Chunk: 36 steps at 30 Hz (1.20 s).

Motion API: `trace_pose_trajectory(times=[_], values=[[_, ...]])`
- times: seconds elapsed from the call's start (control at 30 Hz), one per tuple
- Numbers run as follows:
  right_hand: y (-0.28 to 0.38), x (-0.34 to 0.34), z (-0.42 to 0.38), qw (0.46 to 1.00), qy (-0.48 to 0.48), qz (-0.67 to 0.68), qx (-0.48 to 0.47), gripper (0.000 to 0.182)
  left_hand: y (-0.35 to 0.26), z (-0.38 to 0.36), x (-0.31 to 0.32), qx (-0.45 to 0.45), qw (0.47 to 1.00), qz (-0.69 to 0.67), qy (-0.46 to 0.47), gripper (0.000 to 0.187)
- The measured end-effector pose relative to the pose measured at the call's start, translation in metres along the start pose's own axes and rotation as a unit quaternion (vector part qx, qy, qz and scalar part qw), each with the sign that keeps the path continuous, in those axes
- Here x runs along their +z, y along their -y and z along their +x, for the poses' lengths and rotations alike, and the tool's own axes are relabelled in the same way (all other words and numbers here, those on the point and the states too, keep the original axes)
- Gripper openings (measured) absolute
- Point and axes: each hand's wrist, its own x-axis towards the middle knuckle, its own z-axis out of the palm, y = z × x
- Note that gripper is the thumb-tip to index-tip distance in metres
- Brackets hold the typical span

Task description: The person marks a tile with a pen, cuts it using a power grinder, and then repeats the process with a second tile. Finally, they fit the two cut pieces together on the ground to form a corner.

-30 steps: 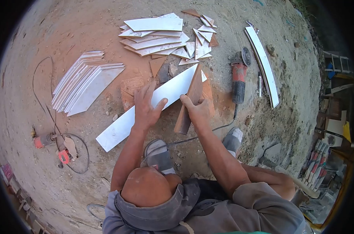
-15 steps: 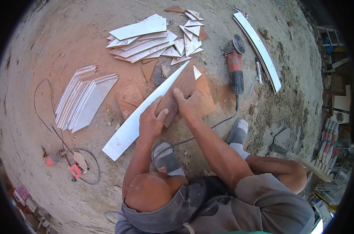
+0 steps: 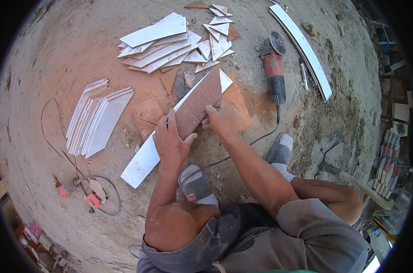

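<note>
A reddish-brown tile piece [image 3: 199,102] lies over a long white tile [image 3: 142,160], whose lower part and far tip stick out. My left hand [image 3: 172,139] holds the brown piece at its near left end, thumb on one side and fingers on the other. On its right edge my right hand [image 3: 221,118] grips with thumb and bent fingers. Orange-dusted slabs lie underneath, one to the left [image 3: 147,116] and one to the right [image 3: 238,104].
An angle grinder [image 3: 274,70] lies to the right, its cord running past my feet. Stacked tiles [image 3: 101,120] stand at left; more white pieces [image 3: 156,34] and triangular offcuts [image 3: 220,45] lie ahead. A smaller power tool [image 3: 69,187], long strip [image 3: 302,52] and hammer [image 3: 361,184] are farther out.
The brown piece has turned and shifted left over the white tile, covering more of it. My left hand has spread around its near end, and my right hand has moved to its right edge.
</note>
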Motion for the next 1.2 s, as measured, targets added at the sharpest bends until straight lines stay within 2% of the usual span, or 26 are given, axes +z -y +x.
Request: trace_pose_trajectory(times=[0.23, 0.43, 0.5, 0.63, 0.7, 1.2], values=[[-0.002, -0.003, 0.005, 1.000, 0.010, 0.016, 0.004, 0.025, 0.006, 0.005, 0.009, 0.025, 0.999, 0.003, -0.024, 0.087], [-0.005, -0.008, 0.011, 0.997, -0.003, -0.069, -0.032, 0.028, 0.010, 0.006, 0.009, 0.048, 0.996, 0.063, -0.030, 0.083], [-0.010, -0.008, 0.015, 0.988, -0.025, -0.130, -0.080, 0.031, 0.011, 0.006, 0.010, 0.050, 0.996, 0.069, -0.037, 0.083], [-0.010, -0.011, 0.015, 0.986, -0.020, -0.144, -0.080, 0.033, 0.011, 0.009, 0.010, 0.040, 0.996, 0.078, -0.012, 0.084], [-0.007, -0.012, 0.017, 0.981, -0.014, -0.173, -0.088, 0.033, 0.012, 0.008, 0.012, 0.048, 0.995, 0.084, -0.032, 0.084], [-0.007, -0.013, 0.021, 0.983, -0.022, -0.159, -0.085, 0.033, 0.005, 0.014, 0.010, 0.036, 0.996, 0.080, -0.014, 0.082]])
